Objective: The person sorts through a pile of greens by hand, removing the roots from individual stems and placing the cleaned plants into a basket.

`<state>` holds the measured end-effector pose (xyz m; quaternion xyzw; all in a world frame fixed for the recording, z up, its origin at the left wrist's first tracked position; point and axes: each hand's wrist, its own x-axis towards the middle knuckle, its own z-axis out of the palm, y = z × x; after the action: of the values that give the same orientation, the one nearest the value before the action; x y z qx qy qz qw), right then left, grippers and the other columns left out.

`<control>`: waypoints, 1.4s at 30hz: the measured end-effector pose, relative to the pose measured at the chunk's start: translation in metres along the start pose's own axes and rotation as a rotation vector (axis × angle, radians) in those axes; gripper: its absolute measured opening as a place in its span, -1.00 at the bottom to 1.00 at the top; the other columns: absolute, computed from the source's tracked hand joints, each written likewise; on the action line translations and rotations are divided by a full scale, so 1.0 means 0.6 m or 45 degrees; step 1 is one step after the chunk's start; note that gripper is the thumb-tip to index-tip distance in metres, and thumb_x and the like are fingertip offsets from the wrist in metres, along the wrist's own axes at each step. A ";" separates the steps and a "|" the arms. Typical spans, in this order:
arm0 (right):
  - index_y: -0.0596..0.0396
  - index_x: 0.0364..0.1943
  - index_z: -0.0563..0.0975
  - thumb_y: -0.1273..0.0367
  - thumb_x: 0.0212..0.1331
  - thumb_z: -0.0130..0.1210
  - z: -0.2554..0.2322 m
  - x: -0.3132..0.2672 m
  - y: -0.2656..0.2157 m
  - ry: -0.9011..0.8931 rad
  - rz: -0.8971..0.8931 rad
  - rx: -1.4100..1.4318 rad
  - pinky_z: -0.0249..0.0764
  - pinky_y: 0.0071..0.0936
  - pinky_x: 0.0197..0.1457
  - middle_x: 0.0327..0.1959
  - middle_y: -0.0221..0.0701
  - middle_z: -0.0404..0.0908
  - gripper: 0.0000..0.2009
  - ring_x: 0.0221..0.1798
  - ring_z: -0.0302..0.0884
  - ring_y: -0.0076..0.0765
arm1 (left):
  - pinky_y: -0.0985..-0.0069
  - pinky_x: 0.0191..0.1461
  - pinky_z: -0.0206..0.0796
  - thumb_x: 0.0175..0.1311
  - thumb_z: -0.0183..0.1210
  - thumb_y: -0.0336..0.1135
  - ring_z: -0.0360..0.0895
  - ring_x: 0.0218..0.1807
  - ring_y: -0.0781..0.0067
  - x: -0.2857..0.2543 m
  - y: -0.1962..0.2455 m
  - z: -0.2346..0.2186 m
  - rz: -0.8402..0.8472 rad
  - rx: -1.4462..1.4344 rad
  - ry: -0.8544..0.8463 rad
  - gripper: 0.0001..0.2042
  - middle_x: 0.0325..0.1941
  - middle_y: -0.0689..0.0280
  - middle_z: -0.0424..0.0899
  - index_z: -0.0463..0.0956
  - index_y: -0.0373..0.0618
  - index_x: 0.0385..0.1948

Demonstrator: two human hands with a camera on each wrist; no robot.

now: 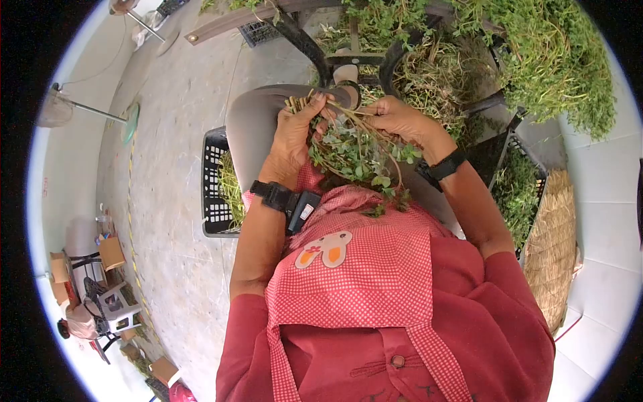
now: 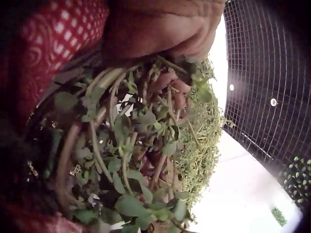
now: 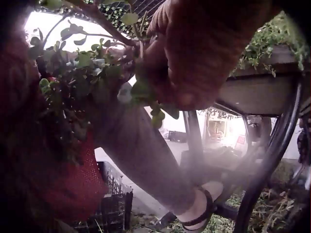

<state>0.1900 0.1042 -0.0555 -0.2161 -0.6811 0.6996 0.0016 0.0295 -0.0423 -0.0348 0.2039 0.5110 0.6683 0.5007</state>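
In the head view, a bunch of leafy green stems (image 1: 355,151) lies above the person's lap, cut ends to the upper left, leaves hanging towards the red checked apron (image 1: 362,268). The left hand (image 1: 295,130) grips this bunch near its stem ends, thumb on top. Opposite it, the right hand (image 1: 402,124) pinches a stem between thumb and fingers. The right wrist view shows that hand (image 3: 194,53) close up, with a brownish stem (image 3: 104,22) at its fingertips. Small rounded leaves (image 2: 131,206) fill the left wrist view below the left hand (image 2: 160,29).
A black crate (image 1: 213,181) with green stems stands left of the lap. At the upper right, greens (image 1: 556,60) are heaped on a table with dark metal legs (image 1: 301,43). More plant litter (image 1: 435,77) lies beneath. A straw mat (image 1: 552,234) stands at right.
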 end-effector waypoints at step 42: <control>0.23 -0.15 0.52 0.36 0.14 0.08 0.061 -0.031 -0.023 0.358 -0.134 0.135 -0.08 -0.73 -0.71 -0.68 -0.63 0.29 -0.75 -0.73 0.06 -0.76 | 0.74 -0.68 0.07 0.21 0.14 -0.28 0.34 -0.68 0.68 0.009 -0.013 0.006 0.126 -0.002 0.169 -0.83 -0.41 0.29 0.66 0.54 -0.20 -0.31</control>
<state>0.1915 0.0650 -0.0377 -0.2755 -0.6467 0.6963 0.1452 0.0336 -0.0361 -0.0414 0.1839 0.5319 0.7046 0.4322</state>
